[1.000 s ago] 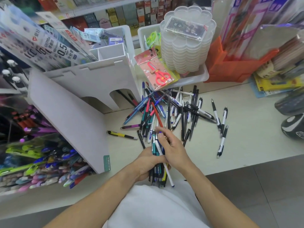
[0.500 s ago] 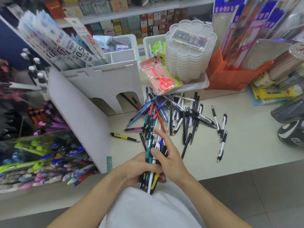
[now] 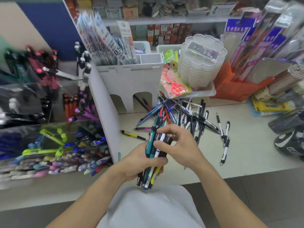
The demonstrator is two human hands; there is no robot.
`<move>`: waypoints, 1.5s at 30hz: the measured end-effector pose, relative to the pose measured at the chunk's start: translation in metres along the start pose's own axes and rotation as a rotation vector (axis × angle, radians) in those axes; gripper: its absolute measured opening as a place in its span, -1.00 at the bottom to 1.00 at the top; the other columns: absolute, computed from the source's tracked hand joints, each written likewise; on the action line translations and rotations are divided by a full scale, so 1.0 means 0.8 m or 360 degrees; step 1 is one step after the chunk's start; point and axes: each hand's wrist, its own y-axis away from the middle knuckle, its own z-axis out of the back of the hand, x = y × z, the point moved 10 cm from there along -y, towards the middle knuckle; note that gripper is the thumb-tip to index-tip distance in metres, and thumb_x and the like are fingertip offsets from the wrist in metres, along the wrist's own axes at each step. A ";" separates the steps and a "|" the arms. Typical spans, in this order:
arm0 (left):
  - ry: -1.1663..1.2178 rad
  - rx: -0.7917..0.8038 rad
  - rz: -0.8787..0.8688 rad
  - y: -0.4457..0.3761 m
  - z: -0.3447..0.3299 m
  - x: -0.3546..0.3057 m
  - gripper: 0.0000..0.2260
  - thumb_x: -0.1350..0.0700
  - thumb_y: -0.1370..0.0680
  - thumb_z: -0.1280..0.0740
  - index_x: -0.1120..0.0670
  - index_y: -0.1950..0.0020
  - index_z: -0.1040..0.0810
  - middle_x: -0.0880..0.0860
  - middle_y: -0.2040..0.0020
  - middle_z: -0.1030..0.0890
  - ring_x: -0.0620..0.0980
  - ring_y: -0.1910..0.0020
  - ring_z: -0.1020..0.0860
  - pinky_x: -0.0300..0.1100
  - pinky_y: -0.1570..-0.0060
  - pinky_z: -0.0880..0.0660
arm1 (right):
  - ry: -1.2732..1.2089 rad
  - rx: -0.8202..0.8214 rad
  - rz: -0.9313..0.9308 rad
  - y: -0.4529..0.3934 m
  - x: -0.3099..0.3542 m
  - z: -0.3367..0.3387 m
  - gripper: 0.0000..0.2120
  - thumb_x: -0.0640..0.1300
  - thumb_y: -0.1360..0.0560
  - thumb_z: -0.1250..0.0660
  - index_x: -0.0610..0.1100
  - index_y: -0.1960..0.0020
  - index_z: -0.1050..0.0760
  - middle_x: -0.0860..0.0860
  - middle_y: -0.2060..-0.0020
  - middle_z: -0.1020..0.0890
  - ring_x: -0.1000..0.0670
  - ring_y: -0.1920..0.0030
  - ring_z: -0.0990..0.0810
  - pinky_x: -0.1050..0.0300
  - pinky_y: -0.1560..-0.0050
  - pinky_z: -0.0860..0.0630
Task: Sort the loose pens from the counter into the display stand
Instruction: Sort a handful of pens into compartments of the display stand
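My left hand [image 3: 141,163] grips a thick bundle of pens [image 3: 153,162] held upright above the counter's front edge. My right hand [image 3: 179,145] curls its fingers round the top of the same bundle, thumb on a white pen. Behind the hands a pile of loose pens [image 3: 182,116] lies on the cream counter [image 3: 246,153]. A yellow-and-black pen [image 3: 131,134] lies alone to the left of the pile. The tiered display stand [image 3: 54,142] at the left holds many coloured pens behind clear fronts.
A white divider panel [image 3: 105,116] and a white box with arched cut-outs [image 3: 131,79] stand between stand and pile. Behind the pile sit a white tray [image 3: 212,92] with stacked clear containers, packaged scissors [image 3: 176,84] and an orange holder [image 3: 233,89]. Dark items [image 3: 289,142] lie at the right.
Both hands have lifted the bundle slightly off the pile toward me. The view has swung left, bringing more of the display stand into sight.
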 end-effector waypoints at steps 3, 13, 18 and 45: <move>0.0161 0.0124 0.0039 0.022 0.001 0.003 -0.65 0.21 -0.46 -0.51 0.23 -0.15 -0.46 0.24 0.08 -0.53 0.15 0.22 -0.59 -0.02 0.16 -0.57 | -0.0023 0.0059 -0.0015 -0.005 0.020 -0.015 -0.82 -0.17 -0.45 -0.52 0.05 0.04 -0.60 0.11 0.07 -0.69 0.09 -0.01 -0.65 -0.01 -0.14 -0.60; -0.0071 -0.0086 0.0000 0.078 0.034 0.009 -0.81 0.26 -0.52 -0.47 0.13 -0.05 -0.50 0.02 0.22 -0.62 0.09 0.22 -0.60 -0.10 0.16 -0.59 | 0.0524 0.0722 0.0145 -0.015 0.066 -0.089 -0.78 0.09 -0.49 -0.49 0.12 -0.12 -0.64 0.10 0.13 -0.64 0.16 0.21 -0.58 0.17 0.13 -0.57; -0.0202 -0.0161 -0.0076 0.098 0.049 0.006 -0.79 0.24 -0.52 -0.46 0.07 -0.08 -0.51 -0.05 0.20 -0.62 0.04 0.21 -0.63 -0.13 0.10 -0.61 | 0.0786 0.0931 0.0132 -0.018 0.072 -0.119 -0.88 0.11 -0.54 -0.43 0.09 0.03 -0.65 0.10 0.13 -0.66 0.14 0.16 -0.60 0.09 0.07 -0.59; 0.0121 -0.0468 -0.0033 0.102 0.110 0.016 -0.79 0.22 -0.52 -0.47 0.19 -0.09 -0.51 0.15 0.28 -0.63 0.03 0.33 -0.61 -0.13 0.32 -0.54 | -0.0760 0.0028 -0.0114 -0.041 0.060 -0.020 -0.80 -0.51 -0.51 -0.25 -0.27 0.14 -0.54 -0.24 0.20 -0.69 -0.06 0.48 -0.59 0.14 0.42 -0.61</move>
